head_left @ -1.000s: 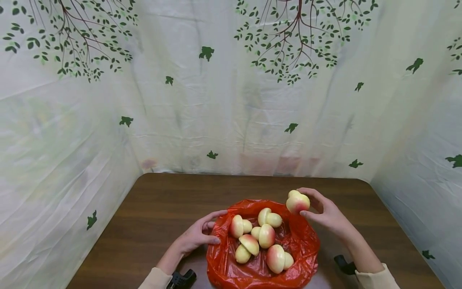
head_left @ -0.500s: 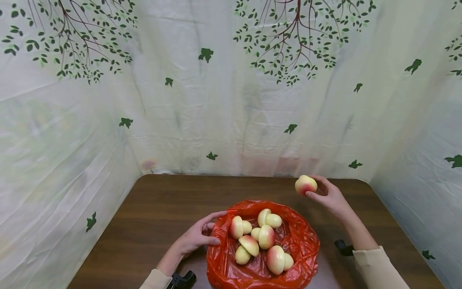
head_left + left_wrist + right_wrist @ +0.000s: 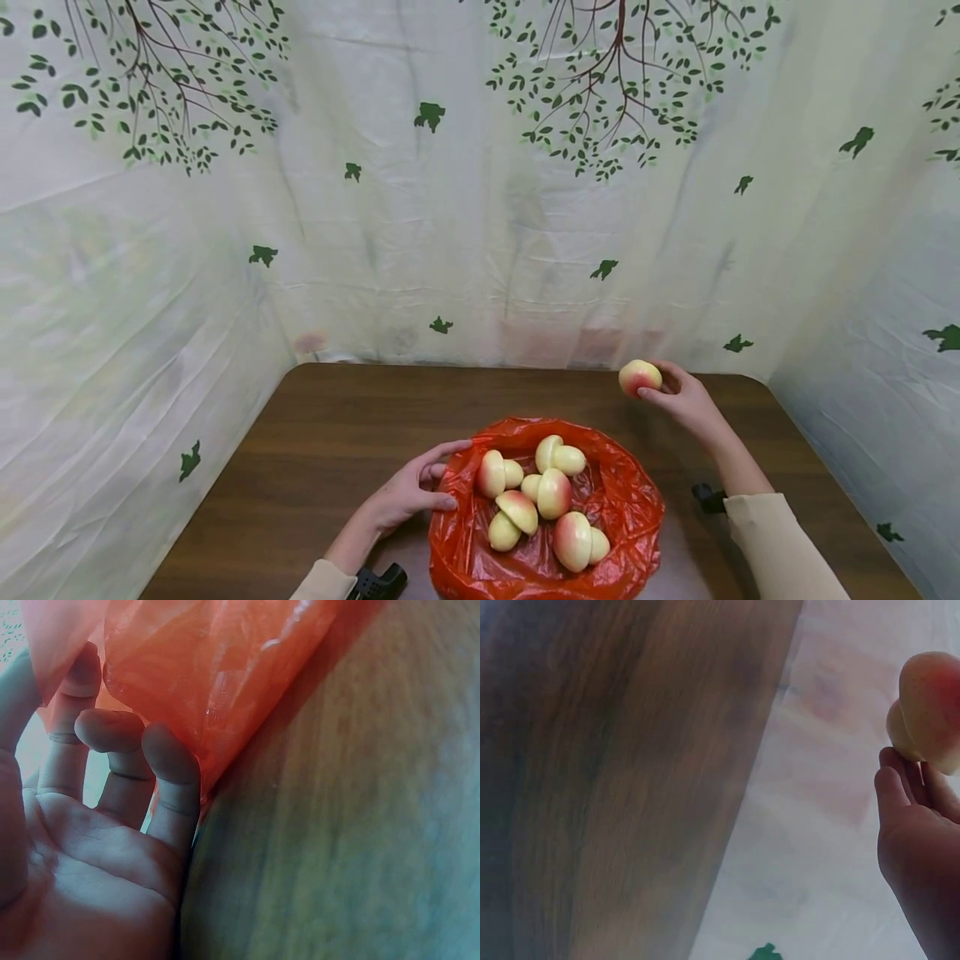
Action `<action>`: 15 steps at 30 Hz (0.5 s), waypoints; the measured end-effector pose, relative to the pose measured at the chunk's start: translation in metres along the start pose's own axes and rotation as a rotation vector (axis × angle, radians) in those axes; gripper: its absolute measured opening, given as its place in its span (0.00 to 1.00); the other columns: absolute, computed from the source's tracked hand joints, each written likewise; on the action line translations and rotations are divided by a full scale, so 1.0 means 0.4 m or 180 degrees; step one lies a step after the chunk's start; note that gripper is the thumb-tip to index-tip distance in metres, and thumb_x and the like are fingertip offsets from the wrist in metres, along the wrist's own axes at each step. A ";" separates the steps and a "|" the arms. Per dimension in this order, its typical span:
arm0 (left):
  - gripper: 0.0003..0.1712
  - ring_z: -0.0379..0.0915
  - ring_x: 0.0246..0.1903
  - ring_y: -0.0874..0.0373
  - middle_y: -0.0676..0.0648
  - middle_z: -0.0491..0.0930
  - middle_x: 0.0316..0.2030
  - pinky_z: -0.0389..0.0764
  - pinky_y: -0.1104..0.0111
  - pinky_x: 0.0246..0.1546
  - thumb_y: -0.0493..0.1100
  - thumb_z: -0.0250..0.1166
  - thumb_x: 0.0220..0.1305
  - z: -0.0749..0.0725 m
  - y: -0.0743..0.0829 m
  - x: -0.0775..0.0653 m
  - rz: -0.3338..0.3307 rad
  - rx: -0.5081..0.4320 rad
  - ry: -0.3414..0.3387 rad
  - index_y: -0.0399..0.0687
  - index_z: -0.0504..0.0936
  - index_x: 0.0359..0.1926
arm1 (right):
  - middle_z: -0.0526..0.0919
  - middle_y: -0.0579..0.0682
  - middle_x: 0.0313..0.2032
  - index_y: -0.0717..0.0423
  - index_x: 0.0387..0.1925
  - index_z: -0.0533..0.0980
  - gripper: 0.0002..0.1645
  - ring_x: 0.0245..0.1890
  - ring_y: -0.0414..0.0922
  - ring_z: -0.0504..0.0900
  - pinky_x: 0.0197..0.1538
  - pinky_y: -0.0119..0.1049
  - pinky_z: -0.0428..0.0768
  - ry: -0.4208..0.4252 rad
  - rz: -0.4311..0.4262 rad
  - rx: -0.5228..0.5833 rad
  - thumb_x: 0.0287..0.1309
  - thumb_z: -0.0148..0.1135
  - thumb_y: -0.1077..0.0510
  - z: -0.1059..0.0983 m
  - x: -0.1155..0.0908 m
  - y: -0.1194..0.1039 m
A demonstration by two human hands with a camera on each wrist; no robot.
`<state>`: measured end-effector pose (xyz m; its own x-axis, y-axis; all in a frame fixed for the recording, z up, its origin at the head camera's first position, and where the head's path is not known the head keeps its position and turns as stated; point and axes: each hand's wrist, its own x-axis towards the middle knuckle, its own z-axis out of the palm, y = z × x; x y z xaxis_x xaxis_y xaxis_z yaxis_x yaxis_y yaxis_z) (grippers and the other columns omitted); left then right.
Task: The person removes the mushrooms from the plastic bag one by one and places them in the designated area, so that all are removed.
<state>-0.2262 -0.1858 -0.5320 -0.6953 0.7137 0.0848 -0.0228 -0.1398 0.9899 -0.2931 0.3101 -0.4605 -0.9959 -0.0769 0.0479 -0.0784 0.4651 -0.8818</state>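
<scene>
A red plastic bag [image 3: 637, 508] stands with its mouth spread wide on the table. Several pale yellow mushrooms with reddish caps, among them one mushroom [image 3: 572, 540] near the front, lie inside it. My left hand [image 3: 411, 490] holds the bag's left rim; in the left wrist view, red film [image 3: 217, 682] passes between the thumb side and the fingers. Beyond the bag's far right side, my right hand [image 3: 684, 398] pinches another yellow and red mushroom [image 3: 639, 378] up off the table. The right wrist view shows that mushroom [image 3: 934, 712] at the fingertips.
The brown wooden table [image 3: 360, 400] has rounded far corners. Behind it hangs a pale curtain [image 3: 465, 250] printed with branches and green leaves, continuing along both sides. A dark wrist device [image 3: 381, 581] sits at the left wrist, another dark device [image 3: 708, 498] at the right.
My right hand has carried its mushroom from above the bag's right rim, away and slightly to the right, toward the table's far edge. The left hand and the bag have stayed put.
</scene>
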 end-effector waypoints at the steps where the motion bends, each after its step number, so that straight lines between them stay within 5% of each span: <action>1: 0.46 0.90 0.43 0.59 0.46 0.90 0.52 0.91 0.65 0.44 0.31 0.66 0.72 0.000 -0.001 0.000 0.0000 0.0001 0.0001 0.40 0.54 0.83 | 0.68 0.68 0.75 0.62 0.80 0.60 0.48 0.77 0.68 0.67 0.74 0.66 0.71 0.0005 0.0014 -0.0009 0.71 0.68 0.43 -0.001 0.008 0.004; 15: 0.46 0.90 0.46 0.58 0.42 0.89 0.54 0.91 0.63 0.46 0.31 0.66 0.72 -0.003 -0.003 0.001 -0.0098 -0.0016 0.0006 0.43 0.54 0.84 | 0.71 0.72 0.71 0.70 0.76 0.63 0.46 0.68 0.65 0.74 0.72 0.61 0.75 -0.0002 0.0073 -0.0112 0.72 0.67 0.46 -0.003 0.076 0.040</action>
<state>-0.2274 -0.1862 -0.5334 -0.6954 0.7165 0.0541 -0.0477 -0.1211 0.9915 -0.3246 0.3163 -0.4724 -0.9974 -0.0663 0.0276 -0.0570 0.4975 -0.8656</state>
